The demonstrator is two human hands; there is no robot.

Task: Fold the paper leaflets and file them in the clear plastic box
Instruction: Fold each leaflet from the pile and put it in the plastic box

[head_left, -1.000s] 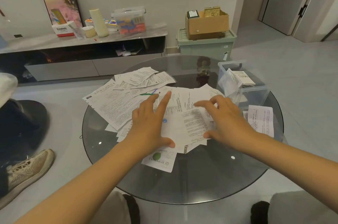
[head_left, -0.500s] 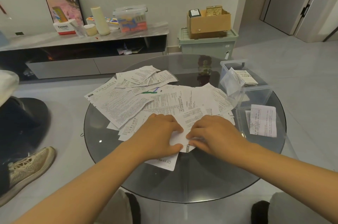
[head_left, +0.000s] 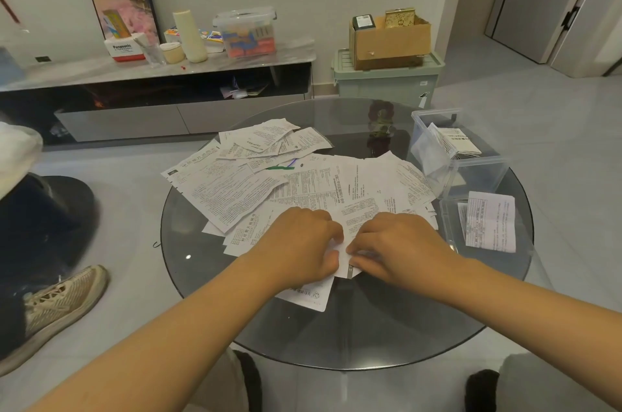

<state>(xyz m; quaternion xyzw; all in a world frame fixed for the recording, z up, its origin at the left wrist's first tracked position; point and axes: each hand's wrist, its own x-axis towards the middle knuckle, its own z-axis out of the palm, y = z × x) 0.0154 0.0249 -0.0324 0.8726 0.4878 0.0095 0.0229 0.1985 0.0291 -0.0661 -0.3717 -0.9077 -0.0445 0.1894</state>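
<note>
While both hands pinch, leaflet creased

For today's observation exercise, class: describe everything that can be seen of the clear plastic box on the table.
The clear plastic box is a see-through, rectangular, open-topped container standing upright at the right side of the round glass table. A few folded leaflets lean inside it. Its lid appears to lie flat just in front, with another folded leaflet on it. The spread of loose leaflets reaches its left wall. Neither hand touches it.
</note>
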